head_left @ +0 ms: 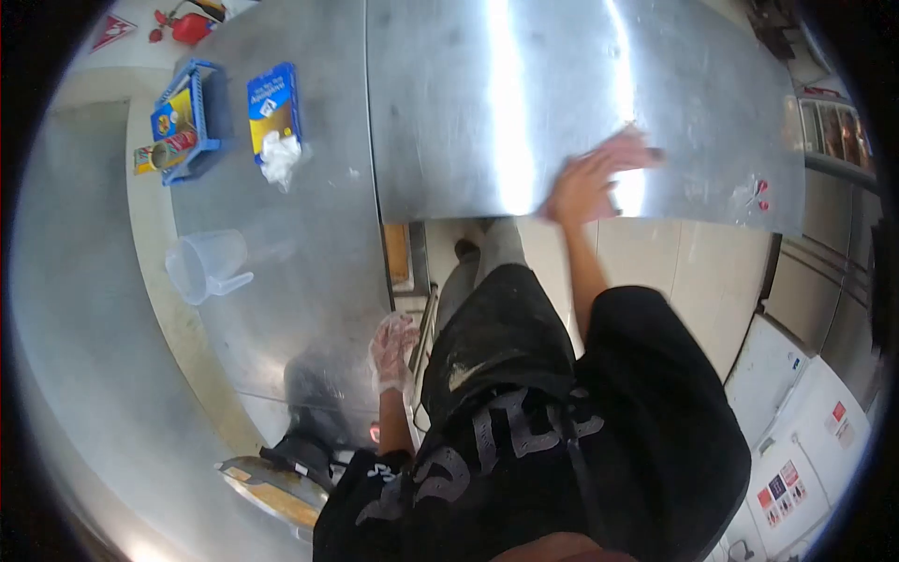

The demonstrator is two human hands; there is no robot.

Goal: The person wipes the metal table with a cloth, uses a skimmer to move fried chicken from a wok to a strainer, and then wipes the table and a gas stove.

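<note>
My right hand (581, 187) is pressed on a pinkish cloth (629, 150) that lies bunched on the steel table (440, 112), close to its front edge. Both hand and cloth are slightly smeared by motion. Down at the edge of the left steel counter hangs my left hand (393, 351), inside a loose clear plastic glove; its fingers cannot be made out well. Near the far right of the table lies a small red-handled item (761, 195) with clear plastic beside it.
On the left counter stand a clear measuring jug (208, 265), a blue and yellow glove box (272, 108) with crumpled white plastic (280, 157), and a blue basket (195, 117) of packets. White appliances (796, 431) stand at lower right. A fire extinguisher (190, 28) is at upper left.
</note>
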